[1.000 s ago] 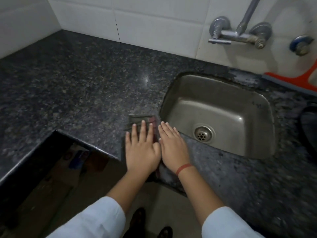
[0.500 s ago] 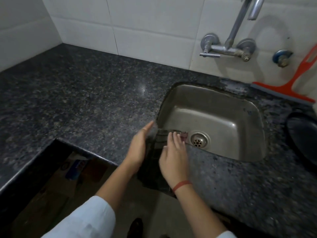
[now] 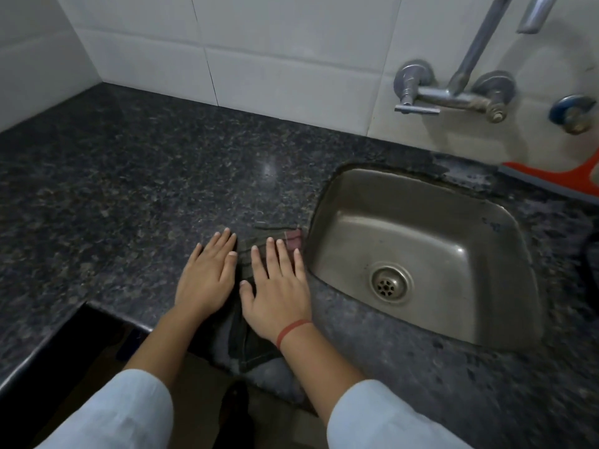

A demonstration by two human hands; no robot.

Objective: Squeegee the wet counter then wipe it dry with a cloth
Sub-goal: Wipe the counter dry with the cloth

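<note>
A dark cloth (image 3: 256,348) with a reddish patch lies flat on the dark speckled granite counter (image 3: 129,189), just left of the sink, and its near end hangs over the counter's front edge. My right hand (image 3: 278,286) presses flat on the cloth with fingers spread. Beside it, my left hand (image 3: 207,277) lies flat at the cloth's left edge, mostly on bare counter. An orange squeegee (image 3: 557,179) with a grey blade rests on the counter at the back right, against the wall, away from both hands.
A steel sink (image 3: 421,254) with a drain is set into the counter on the right. A wall tap (image 3: 453,92) hangs above it. White tiles back the counter. A dark round object shows at the right edge. The counter has a cut-out at the front left.
Half a second ago both hands held the cloth raised at the sink's rim. Now the cloth lies flat on the counter, with both hands pressed down and slightly further left.
</note>
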